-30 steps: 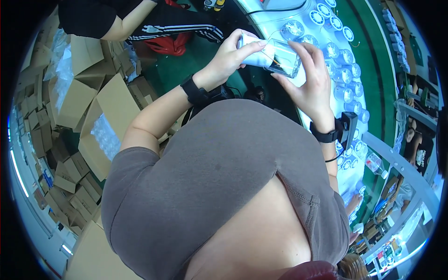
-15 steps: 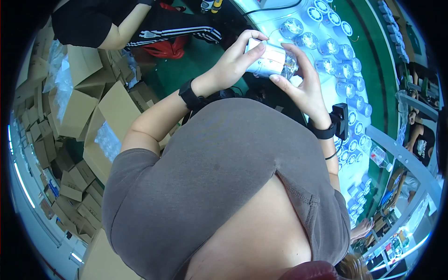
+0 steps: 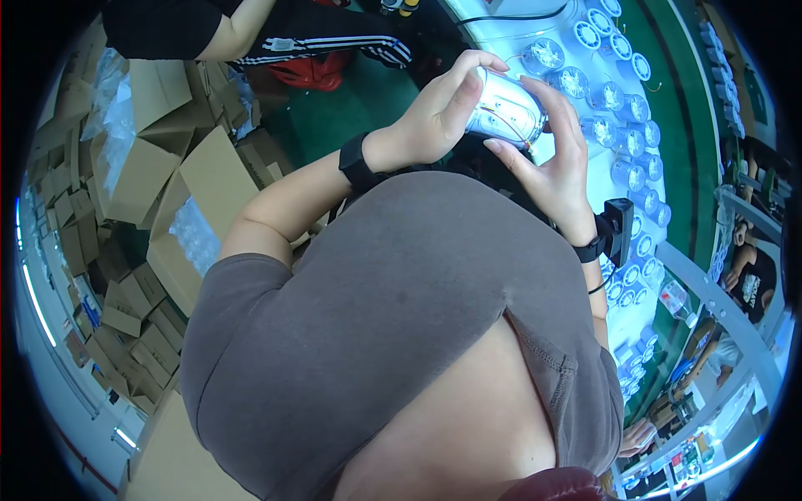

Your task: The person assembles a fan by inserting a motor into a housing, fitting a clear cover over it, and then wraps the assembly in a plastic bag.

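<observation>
Hands meet at the far middle of the view, both wrapped around one small silvery lamp housing [image 3: 504, 108] held up in the air above the near edge of the bench [image 3: 668, 108]. Left hand [image 3: 439, 113] comes in from the left with a black wristband [image 3: 357, 164] on its wrist; its grip is closed on the housing, fingers curled over the far top side and thumb beneath. Right hand [image 3: 553, 163] cups the same piece from the right and near side, fingers upright along its flank, palm facing left, so its grip is also closed on the housing. A thin orange-looking wire shows on the shiny face between the two hands. A black band with a small black device [image 3: 616, 232] sits on the right wrist.

Beyond and right of the hands, the bench has a pale top edged in green, carrying rows of round clear-and-white lamp parts [image 3: 622, 108] that run from far to near along its right side. To the left, on the floor, lie many open cardboard boxes [image 3: 142, 179], some with clear plastic bags inside. At the far left another person in a black shirt and striped black trousers [image 3: 334, 46] is partly in view. A grey shirt [image 3: 376, 334] fills the near middle.
</observation>
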